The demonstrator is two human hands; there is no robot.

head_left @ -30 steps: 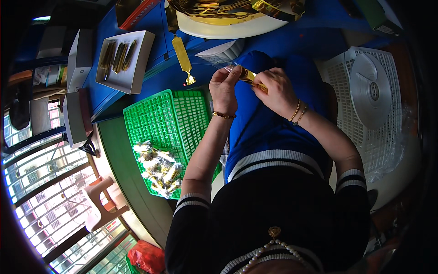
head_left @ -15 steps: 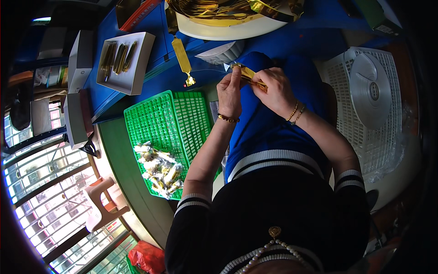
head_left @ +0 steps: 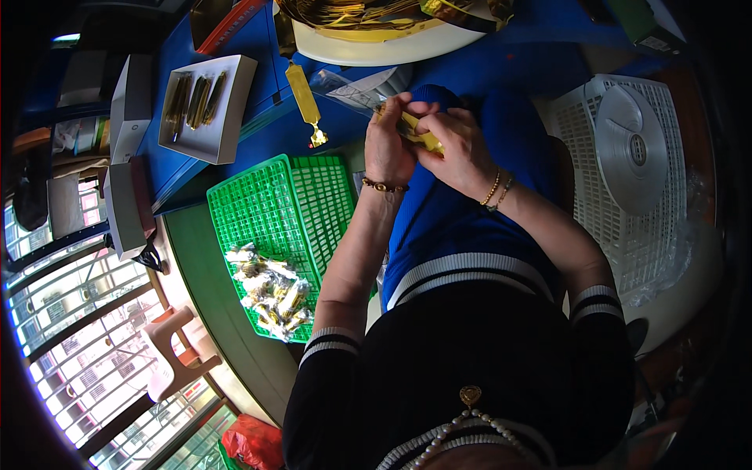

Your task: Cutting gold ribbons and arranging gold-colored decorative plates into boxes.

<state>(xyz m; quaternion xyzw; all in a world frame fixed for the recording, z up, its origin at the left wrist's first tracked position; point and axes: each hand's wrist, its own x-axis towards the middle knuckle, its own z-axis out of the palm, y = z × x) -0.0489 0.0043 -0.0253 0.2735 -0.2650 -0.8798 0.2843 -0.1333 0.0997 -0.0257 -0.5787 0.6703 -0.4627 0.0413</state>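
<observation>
My left hand (head_left: pixel 389 145) and my right hand (head_left: pixel 458 149) are together over my blue-skirted lap, both gripping a small gold-wrapped piece (head_left: pixel 419 133). The fingers of both hands pinch its ends. Left of my left forearm stands a green plastic basket (head_left: pixel 274 219) with several wrapped pieces (head_left: pixel 270 294) piled in its near corner. A gold strip with a small ornament (head_left: pixel 304 98) lies on the blue table (head_left: pixel 258 125) just beyond my hands.
A white tray (head_left: pixel 205 106) holding gold sticks sits at the far left of the table. A large white dish of gold foil (head_left: pixel 376 31) is at the top. A white fan in a crate (head_left: pixel 630 157) stands to my right. Grey boxes (head_left: pixel 125 204) line the left edge.
My hands have shifted slightly toward each other on the gold piece, working its wrapper; the basket and table items have not moved.
</observation>
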